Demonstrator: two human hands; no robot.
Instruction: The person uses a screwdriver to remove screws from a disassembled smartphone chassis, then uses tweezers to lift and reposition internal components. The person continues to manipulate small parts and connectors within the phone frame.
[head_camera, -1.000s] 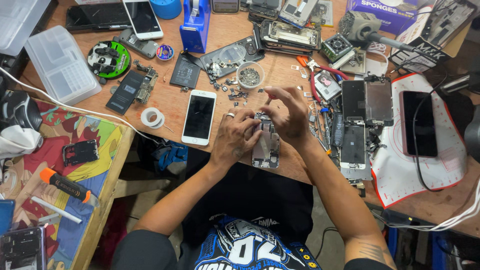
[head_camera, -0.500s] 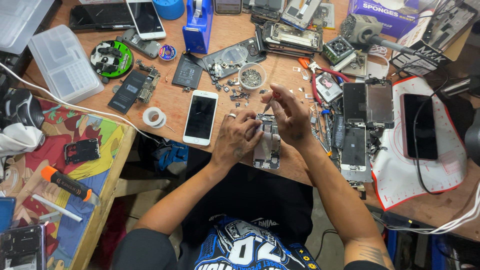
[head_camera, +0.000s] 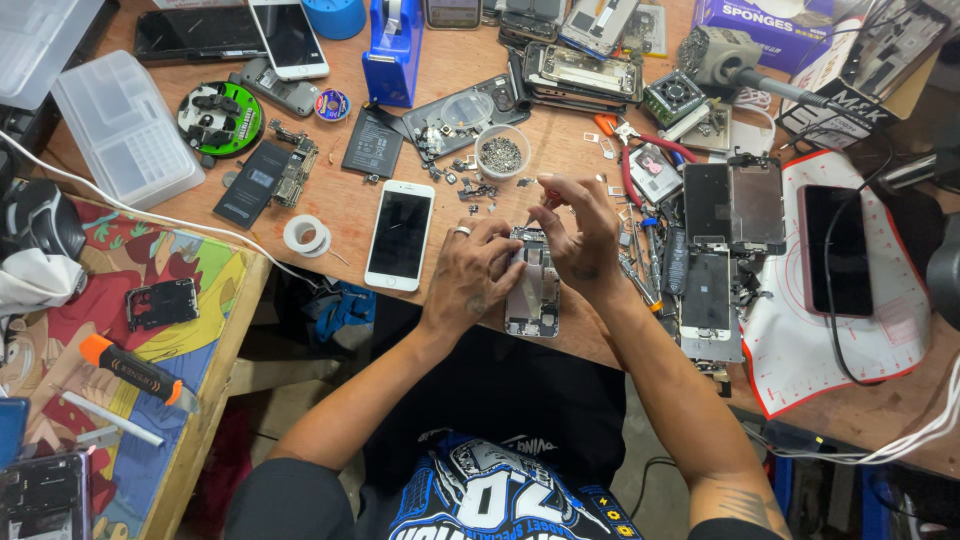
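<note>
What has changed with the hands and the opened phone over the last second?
Very little. Both hands stay on the opened phone at the table edge: the left hand still steadies its left side, and the right hand keeps working over its top end with a red-tipped tool, fingers shifted only slightly. The white phone, tape roll and screw dish have not moved.
</note>
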